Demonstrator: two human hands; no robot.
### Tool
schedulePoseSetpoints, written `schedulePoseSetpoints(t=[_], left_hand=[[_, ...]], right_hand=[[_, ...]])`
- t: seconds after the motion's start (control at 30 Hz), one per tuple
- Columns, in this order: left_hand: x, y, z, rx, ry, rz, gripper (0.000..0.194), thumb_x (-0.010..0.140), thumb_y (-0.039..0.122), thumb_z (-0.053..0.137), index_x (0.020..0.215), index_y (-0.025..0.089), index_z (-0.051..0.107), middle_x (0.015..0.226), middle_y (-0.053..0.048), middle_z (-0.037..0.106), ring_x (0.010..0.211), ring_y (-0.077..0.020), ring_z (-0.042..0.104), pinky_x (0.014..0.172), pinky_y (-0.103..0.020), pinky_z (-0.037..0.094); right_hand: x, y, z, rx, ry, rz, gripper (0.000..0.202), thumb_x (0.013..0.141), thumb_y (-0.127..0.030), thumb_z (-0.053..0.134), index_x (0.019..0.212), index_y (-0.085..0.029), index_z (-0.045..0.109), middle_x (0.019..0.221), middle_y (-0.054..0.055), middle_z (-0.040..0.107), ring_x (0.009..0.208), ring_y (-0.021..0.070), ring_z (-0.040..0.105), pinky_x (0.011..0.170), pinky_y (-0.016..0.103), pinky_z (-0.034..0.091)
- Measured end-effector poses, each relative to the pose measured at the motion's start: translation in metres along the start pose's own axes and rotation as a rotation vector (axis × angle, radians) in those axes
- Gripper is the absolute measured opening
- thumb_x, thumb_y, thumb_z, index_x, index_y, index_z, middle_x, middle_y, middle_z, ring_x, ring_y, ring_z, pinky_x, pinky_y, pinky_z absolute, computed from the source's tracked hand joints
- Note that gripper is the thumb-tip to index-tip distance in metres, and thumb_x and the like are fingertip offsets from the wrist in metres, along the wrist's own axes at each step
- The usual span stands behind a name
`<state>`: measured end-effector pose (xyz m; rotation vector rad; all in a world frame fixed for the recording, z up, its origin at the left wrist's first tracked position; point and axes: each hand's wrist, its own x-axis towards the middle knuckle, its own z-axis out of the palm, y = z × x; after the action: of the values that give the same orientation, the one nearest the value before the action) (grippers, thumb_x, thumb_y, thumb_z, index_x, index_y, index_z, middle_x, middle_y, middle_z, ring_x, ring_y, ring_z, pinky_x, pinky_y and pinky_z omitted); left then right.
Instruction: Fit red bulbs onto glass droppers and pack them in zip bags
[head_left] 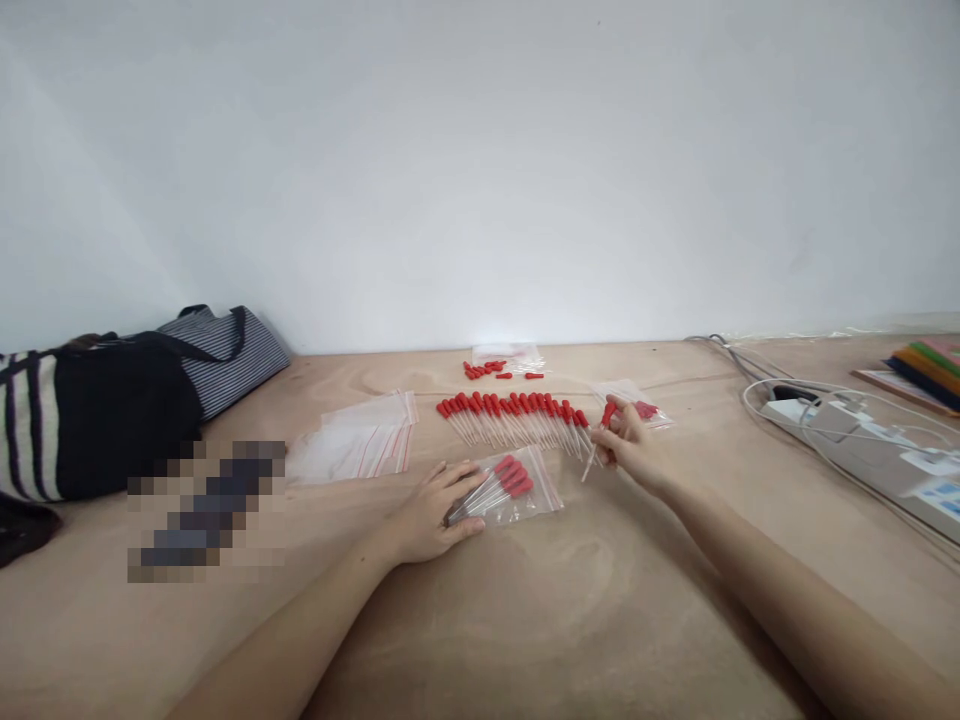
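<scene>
A clear zip-lock bag (544, 490) lies in front of me with several red-bulbed droppers (516, 477) inside. My left hand (439, 505) grips its left end, fingers over the top and thumb along the near edge. To the right, my right hand (626, 445) pinches a single dropper by its red bulb (608, 412), its thin clear tube slanting down to the left. Just left of that hand, a long row of droppers (514, 405) lies side by side, bulbs pointing away from me. Behind the right hand rests another zip-lock bag (661, 420) with red bulbs in it.
Flat zip-lock bags (360, 440) are fanned out at left. Loose red bulbs (484, 369) and clear tubes (529, 362) lie near the wall. A black bag (124, 415) and a pixelated dark object (214, 510) are farther left. Power strips (862, 440) with cables occupy the right.
</scene>
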<state>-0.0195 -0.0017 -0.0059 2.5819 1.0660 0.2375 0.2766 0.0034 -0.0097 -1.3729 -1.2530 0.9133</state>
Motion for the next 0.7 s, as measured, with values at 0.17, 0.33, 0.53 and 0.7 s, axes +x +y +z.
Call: schedulePoseSetpoints(t=[0.17, 0.33, 0.53, 0.7], left_hand=[[0.000, 0.003, -0.003, -0.006, -0.003, -0.013, 0.052, 0.080, 0.043, 0.045, 0.126, 0.022, 0.035, 0.134, -0.008, 0.033, 0.124, -0.0231, 0.026, 0.103, -0.046, 0.016], [0.000, 0.003, -0.003, -0.014, -0.012, -0.008, 0.052, 0.080, 0.043, 0.045, 0.127, 0.022, 0.034, 0.135, -0.008, 0.032, 0.124, -0.0233, 0.025, 0.103, -0.047, 0.015], [-0.001, 0.002, -0.002, -0.018, 0.014, -0.002, 0.053, 0.080, 0.045, 0.045, 0.126, 0.022, 0.036, 0.134, -0.008, 0.034, 0.124, -0.0235, 0.027, 0.103, -0.045, 0.019], [0.000, 0.002, -0.001, -0.008, 0.009, -0.001, 0.052, 0.080, 0.045, 0.045, 0.126, 0.021, 0.037, 0.133, -0.008, 0.034, 0.123, -0.0229, 0.027, 0.103, -0.045, 0.018]], right_hand=[[-0.018, 0.011, 0.034, 0.244, 0.019, -0.022, 0.072, 0.068, -0.040, 0.055, 0.123, -0.023, 0.012, 0.060, -0.009, 0.045, 0.043, 0.0092, 0.049, 0.041, 0.022, 0.040], [-0.021, 0.015, 0.046, 0.365, 0.030, -0.022, 0.059, 0.066, -0.046, 0.057, 0.111, -0.024, 0.024, 0.063, -0.007, 0.049, 0.050, 0.0100, 0.053, 0.047, 0.024, 0.045], [-0.034, 0.010, 0.052, 0.343, -0.152, 0.067, 0.042, 0.057, -0.048, 0.065, 0.083, -0.020, 0.048, 0.061, -0.001, 0.055, 0.054, 0.0132, 0.056, 0.056, 0.029, 0.048], [-0.026, 0.008, 0.037, 0.361, -0.098, 0.073, 0.039, 0.057, -0.044, 0.068, 0.080, -0.017, 0.053, 0.060, -0.002, 0.057, 0.053, 0.0101, 0.054, 0.057, 0.026, 0.046]])
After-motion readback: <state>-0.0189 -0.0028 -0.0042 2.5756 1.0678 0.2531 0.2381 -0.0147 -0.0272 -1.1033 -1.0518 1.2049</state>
